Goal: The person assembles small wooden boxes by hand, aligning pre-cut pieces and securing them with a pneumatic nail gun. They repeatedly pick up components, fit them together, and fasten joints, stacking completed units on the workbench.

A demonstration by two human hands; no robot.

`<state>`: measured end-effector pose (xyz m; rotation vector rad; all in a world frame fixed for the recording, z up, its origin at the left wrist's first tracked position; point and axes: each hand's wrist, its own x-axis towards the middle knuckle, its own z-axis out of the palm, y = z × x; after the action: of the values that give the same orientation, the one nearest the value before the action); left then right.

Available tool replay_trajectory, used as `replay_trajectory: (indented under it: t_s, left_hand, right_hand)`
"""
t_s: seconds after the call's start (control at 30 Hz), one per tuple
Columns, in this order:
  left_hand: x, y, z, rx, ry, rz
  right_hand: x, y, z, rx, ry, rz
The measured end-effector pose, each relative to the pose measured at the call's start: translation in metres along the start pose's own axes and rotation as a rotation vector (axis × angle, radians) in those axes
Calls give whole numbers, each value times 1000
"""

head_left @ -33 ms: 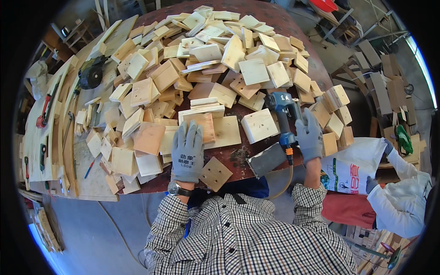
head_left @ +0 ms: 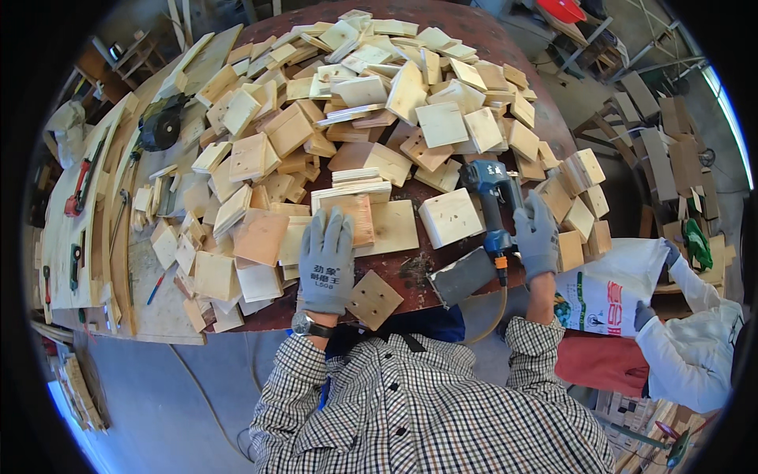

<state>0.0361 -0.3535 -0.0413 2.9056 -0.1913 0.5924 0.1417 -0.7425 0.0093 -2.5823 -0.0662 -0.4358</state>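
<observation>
My left hand (head_left: 327, 265), in a grey work glove, lies palm down with its fingers stretched out. Its fingertips rest at a reddish wooden block (head_left: 352, 218), beside a pale flat board (head_left: 395, 226). Several thin plywood pieces (head_left: 353, 188) are stacked just beyond. My right hand (head_left: 537, 238), gloved too, rests flat with extended fingers close to the right side of a blue nail gun (head_left: 494, 209); it is not wrapped round the handle. Near my left wrist is a square wooden piece (head_left: 374, 300) with dark holes. A dark grey block (head_left: 461, 276) sits at the table's near edge.
A large heap of wooden blocks (head_left: 442, 124) covers much of the dark red table (head_left: 545, 87). Long boards with a tape measure (head_left: 160, 126) and hand tools lie left. A yellowish air hose (head_left: 497, 316) hangs off the near edge. At right, another person (head_left: 687, 340) handles a white sack (head_left: 604, 292).
The whole view has shifted very slightly. My hands, the nail gun and the blocks keep their places relative to each other.
</observation>
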Motion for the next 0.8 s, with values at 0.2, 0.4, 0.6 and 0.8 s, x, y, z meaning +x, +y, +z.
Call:
replay_trajectory:
  t_s: [0.2,0.4,0.6,0.8]
  left_hand:
    - [3,2,-1,13,-4,-10]
    - [0,0,-4,-152,66,-64]
    - [-32,23,-31,-567,361,-468]
    - [-73,53,-41,-719,42,-540]
  right_hand:
    - [-10,33,23,-229,48,23]
    - [2,14,27,-238,228,-146]
    - [-24,-92,22,133,199,-440]
    - [-68,-164,68,256,-271,-543]
